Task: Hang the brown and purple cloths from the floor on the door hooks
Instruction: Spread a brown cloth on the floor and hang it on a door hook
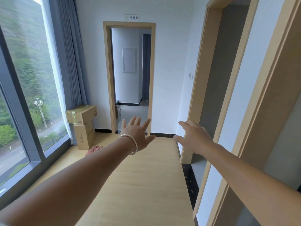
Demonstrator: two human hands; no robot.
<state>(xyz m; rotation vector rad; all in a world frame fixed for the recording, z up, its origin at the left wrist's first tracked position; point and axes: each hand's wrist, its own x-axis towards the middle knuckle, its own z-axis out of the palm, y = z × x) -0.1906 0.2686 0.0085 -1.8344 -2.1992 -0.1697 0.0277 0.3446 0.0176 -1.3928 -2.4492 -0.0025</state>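
Note:
A crumpled brown cloth (93, 150) lies on the wooden floor by the cardboard boxes, partly hidden behind my left forearm. No purple cloth and no door hooks show in this view. My left hand (137, 135), with a silver bangle on the wrist, is stretched forward with fingers spread and holds nothing. My right hand (193, 136) is also stretched forward, fingers straight and empty. Both hands hover well above the floor, to the right of the cloth.
Two stacked cardboard boxes (83, 124) stand in the corner by a large window (24, 95) and grey curtain (68, 54). An open doorway (130, 79) is straight ahead. Wooden door frames (205, 79) line the right wall along the light wood floor (146, 185).

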